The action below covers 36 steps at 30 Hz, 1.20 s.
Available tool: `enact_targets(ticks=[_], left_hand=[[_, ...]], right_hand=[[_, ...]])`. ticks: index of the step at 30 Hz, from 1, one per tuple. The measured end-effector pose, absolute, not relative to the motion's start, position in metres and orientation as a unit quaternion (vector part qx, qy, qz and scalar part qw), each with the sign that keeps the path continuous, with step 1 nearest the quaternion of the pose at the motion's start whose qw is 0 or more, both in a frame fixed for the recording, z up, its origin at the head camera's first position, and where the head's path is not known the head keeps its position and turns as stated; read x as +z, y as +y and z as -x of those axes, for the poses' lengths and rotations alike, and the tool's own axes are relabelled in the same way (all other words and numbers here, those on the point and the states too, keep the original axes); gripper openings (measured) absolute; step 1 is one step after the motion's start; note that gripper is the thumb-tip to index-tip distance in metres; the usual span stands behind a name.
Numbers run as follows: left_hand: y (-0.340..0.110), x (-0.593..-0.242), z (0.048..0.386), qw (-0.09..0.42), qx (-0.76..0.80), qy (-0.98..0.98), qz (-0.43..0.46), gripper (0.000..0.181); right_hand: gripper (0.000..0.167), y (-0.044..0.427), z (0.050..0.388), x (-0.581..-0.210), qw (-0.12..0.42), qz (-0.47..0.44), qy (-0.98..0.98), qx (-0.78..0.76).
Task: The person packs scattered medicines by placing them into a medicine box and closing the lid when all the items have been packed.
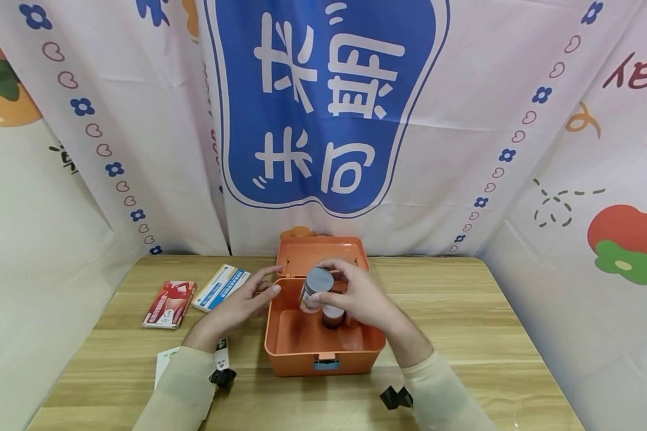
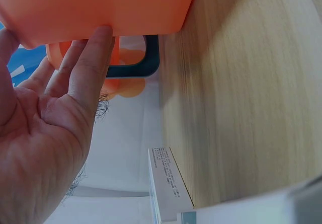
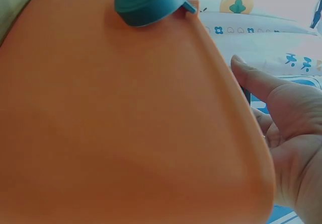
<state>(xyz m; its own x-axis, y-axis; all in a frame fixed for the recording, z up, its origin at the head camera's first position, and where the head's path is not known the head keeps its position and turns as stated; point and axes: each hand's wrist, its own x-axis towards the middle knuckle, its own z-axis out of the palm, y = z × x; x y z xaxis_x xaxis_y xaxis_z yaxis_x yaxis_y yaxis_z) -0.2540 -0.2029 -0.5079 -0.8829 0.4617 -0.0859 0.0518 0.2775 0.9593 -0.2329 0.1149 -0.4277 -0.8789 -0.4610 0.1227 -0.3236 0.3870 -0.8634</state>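
Grey-lidded bottle [image 1: 314,288] tilts in my right hand [image 1: 363,296], pinched between thumb and fingers, at the orange box's [image 1: 288,363] opening. Best grip near the lid, straighten it, avoid the dark bottle [image 1: 332,318] close by. Left hand [image 1: 244,302] loosely spread, holding nothing, by left rim. Red carton [image 1: 169,304], blue-white carton [image 1: 221,287] further left.

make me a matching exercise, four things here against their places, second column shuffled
Things
1. grey-lidded jar
2. red packet
3. left hand
4. latch

Places
A. front of the orange box
B. gripped by the right hand
C. beside the orange box's left rim
D. on the table, left of the blue-and-white packet

Pairs: 1-B, 2-D, 3-C, 4-A
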Motion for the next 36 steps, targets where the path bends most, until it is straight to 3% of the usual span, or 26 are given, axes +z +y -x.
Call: enact_targets(ticks=[11,36], left_hand=[[-0.204,-0.507,0.253,0.178,0.576,0.781,-0.162,0.068],[-0.204,-0.507,0.254,0.181,0.581,0.776,-0.165,0.068]], right_hand=[[0.053,0.108,0.234,-0.437,0.126,0.241,0.815,-0.512],[0.049,0.104,0.235,-0.449,0.11,0.286,0.874,-0.378]])
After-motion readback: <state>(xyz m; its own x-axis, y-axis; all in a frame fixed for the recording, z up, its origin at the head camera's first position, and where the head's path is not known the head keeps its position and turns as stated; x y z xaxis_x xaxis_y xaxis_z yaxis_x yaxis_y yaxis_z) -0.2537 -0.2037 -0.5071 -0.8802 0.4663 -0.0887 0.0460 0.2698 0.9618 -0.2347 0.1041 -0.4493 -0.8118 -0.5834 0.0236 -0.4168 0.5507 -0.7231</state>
